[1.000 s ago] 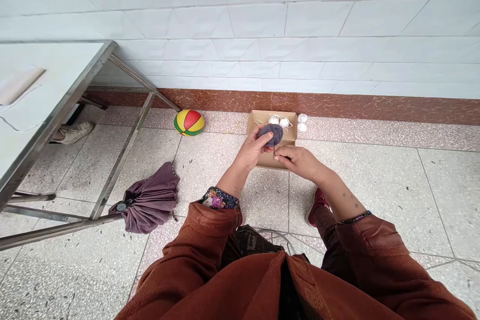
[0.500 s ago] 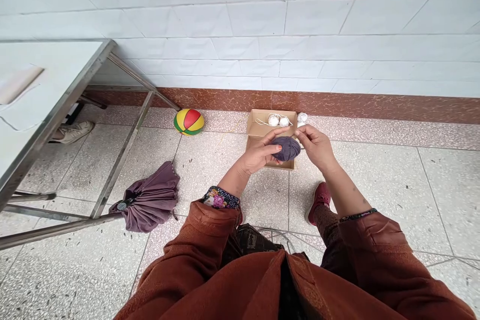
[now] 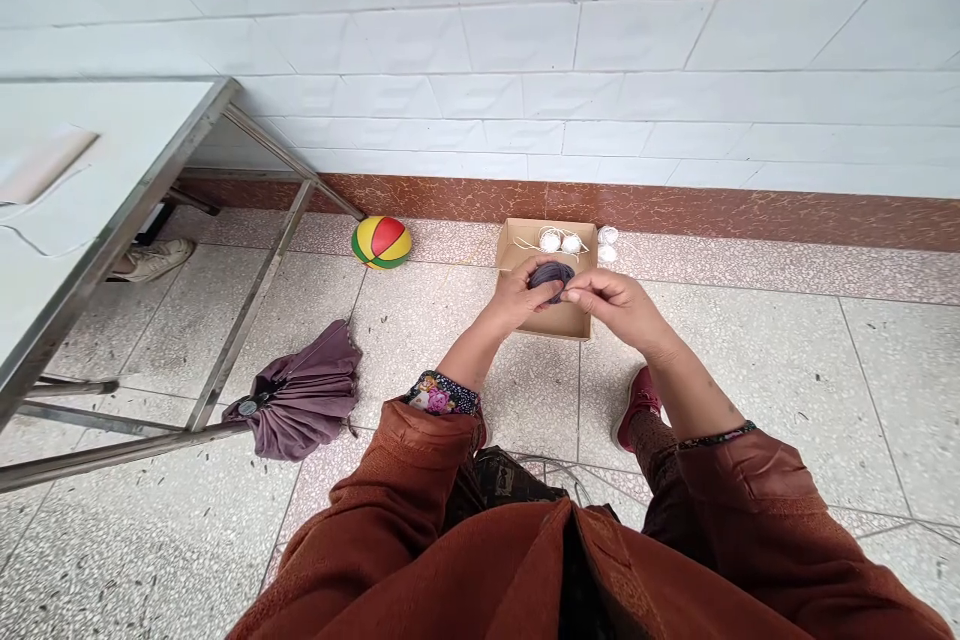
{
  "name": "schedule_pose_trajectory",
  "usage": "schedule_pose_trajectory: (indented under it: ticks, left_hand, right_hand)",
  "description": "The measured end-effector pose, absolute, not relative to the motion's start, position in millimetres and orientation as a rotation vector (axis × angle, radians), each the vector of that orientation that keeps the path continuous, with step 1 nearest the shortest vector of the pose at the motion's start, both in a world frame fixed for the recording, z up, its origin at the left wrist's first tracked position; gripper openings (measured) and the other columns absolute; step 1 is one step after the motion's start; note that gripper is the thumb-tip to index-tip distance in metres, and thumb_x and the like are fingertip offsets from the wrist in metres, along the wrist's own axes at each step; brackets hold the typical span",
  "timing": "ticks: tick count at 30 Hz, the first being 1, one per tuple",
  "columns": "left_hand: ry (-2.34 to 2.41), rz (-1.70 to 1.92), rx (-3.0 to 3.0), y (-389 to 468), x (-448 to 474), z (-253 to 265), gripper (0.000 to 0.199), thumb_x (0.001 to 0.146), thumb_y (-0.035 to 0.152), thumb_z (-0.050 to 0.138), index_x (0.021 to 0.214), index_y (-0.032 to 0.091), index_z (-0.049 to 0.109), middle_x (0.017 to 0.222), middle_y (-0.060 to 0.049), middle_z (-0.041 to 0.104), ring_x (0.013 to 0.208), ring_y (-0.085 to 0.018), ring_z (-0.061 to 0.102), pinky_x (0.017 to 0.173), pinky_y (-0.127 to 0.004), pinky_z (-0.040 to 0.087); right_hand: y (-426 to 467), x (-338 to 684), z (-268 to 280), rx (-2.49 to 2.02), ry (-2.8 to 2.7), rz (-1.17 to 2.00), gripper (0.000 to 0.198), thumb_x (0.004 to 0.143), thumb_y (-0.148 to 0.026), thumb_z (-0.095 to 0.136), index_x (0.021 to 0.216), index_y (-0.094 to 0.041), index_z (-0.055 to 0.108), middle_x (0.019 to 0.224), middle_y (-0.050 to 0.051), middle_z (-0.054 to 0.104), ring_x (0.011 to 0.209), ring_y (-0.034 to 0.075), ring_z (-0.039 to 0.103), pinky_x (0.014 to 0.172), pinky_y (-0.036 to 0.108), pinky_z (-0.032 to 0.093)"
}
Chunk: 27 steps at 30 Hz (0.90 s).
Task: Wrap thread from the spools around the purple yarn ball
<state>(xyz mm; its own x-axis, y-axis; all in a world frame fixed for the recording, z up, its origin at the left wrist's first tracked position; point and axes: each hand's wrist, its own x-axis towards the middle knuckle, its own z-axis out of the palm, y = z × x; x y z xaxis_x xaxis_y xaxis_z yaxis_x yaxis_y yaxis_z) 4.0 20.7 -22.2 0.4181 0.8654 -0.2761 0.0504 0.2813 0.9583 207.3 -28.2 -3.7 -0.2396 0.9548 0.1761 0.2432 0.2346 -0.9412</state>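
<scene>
My left hand (image 3: 517, 295) is wrapped around a ball of dark grey-purple yarn (image 3: 550, 277), holding it above an open cardboard box (image 3: 555, 323). Close against the ball's right side, my right hand (image 3: 611, 302) has thumb and forefinger pinched together on what looks like the yarn's strand, too thin to see clearly. Toward the back of the box lie two white yarn balls (image 3: 561, 240) with loose white strands. More white yarn balls (image 3: 607, 242) sit on the floor just outside its right side.
A metal-framed table (image 3: 172, 135) stands at left, with a folded purple umbrella (image 3: 307, 395) by its lower bar. A colourful ball (image 3: 382, 242) lies near the tiled wall (image 3: 480, 40). Another person's shoe (image 3: 157, 260) shows under the table. My red shoe (image 3: 637, 405) is below right.
The yarn ball has shifted left and turned in my left hand, more covered by the fingers. My right hand has come down and left, close against the ball.
</scene>
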Motion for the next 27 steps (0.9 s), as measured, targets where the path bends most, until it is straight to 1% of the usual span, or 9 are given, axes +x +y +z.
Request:
schedule_pose_trajectory:
  ticks: [3,5,9,12,15,17,19,23,27]
  left_hand:
    - [0.941,0.551,1.189,16,2,-19,0.052,0.084,0.037,0.083,0.133,0.024,0.073,0.133,-0.011,0.072,0.1,-0.021,0.068,0.075,-0.029,0.054]
    - [0.839,0.5,1.104,14,1,-18,0.057,0.083,0.038,0.084,0.137,0.026,0.073,0.135,-0.011,0.072,0.097,-0.02,0.068,0.075,-0.029,0.055]
    - [0.628,0.575,0.82,15,1,-17,0.063,0.081,0.042,0.085,0.141,0.027,0.072,0.136,-0.011,0.073,0.088,-0.017,0.068,0.069,-0.028,0.054]
    - [0.621,0.735,0.626,19,3,-18,0.056,0.082,0.046,0.085,0.131,0.021,0.072,0.12,-0.01,0.078,0.083,-0.016,0.068,0.069,-0.028,0.053]
    - [0.698,0.826,0.534,24,4,-21,0.047,0.086,0.046,0.084,0.122,0.019,0.07,0.105,-0.008,0.079,0.079,-0.016,0.069,0.071,-0.028,0.054]
    - [0.747,0.826,0.562,25,5,-24,0.046,0.087,0.046,0.084,0.121,0.02,0.069,0.098,-0.006,0.077,0.074,-0.015,0.067,0.069,-0.028,0.052]
    - [0.811,0.823,0.632,26,5,-28,0.047,0.086,0.046,0.085,0.121,0.021,0.068,0.095,-0.004,0.075,0.07,-0.013,0.064,0.066,-0.027,0.051]
    - [0.987,0.802,0.83,26,4,-32,0.04,0.086,0.041,0.083,0.119,0.022,0.071,0.103,-0.005,0.075,0.078,-0.014,0.064,0.067,-0.025,0.049]
    - [1.043,0.629,1.059,22,1,-28,0.038,0.087,0.04,0.081,0.12,0.022,0.074,0.118,-0.009,0.077,0.095,-0.017,0.068,0.073,-0.025,0.049]
  right_hand:
    - [-22,215,-8,-1.245,-1.512,0.908,0.03,0.103,-0.053,0.071,0.091,-0.026,0.078,0.089,0.003,0.077,0.083,0.021,0.067,0.081,0.036,0.056]
    - [-17,220,-16,-1.34,-1.47,0.804,0.031,0.102,-0.053,0.071,0.088,-0.025,0.076,0.085,0.003,0.075,0.08,0.021,0.065,0.078,0.036,0.054]
    - [-13,223,-35,-1.485,-1.49,0.743,0.031,0.102,-0.049,0.066,0.085,-0.024,0.073,0.078,0.002,0.069,0.073,0.02,0.061,0.072,0.034,0.05]
    - [-16,219,-44,-1.513,-1.596,0.773,0.028,0.103,-0.044,0.063,0.086,-0.024,0.072,0.079,0.003,0.071,0.075,0.021,0.063,0.072,0.033,0.05]
    - [-20,211,-45,-1.443,-1.751,0.805,0.024,0.105,-0.037,0.062,0.088,-0.025,0.074,0.086,0.004,0.076,0.081,0.022,0.067,0.078,0.034,0.052]
    - [-24,206,-41,-1.333,-1.857,0.864,0.02,0.105,-0.034,0.062,0.093,-0.025,0.076,0.092,0.004,0.079,0.085,0.022,0.07,0.082,0.035,0.054]
    - [-27,201,-33,-1.189,-1.933,0.944,0.018,0.104,-0.035,0.064,0.096,-0.026,0.078,0.094,0.004,0.08,0.086,0.021,0.071,0.083,0.035,0.055]
    - [-30,197,-10,-1.07,-1.832,1.035,0.022,0.105,-0.043,0.067,0.096,-0.028,0.08,0.091,0.002,0.08,0.083,0.02,0.07,0.082,0.036,0.057]
    - [-25,206,0,-1.169,-1.551,0.928,0.025,0.103,-0.049,0.071,0.094,-0.028,0.08,0.092,0.003,0.079,0.085,0.021,0.069,0.083,0.037,0.057]
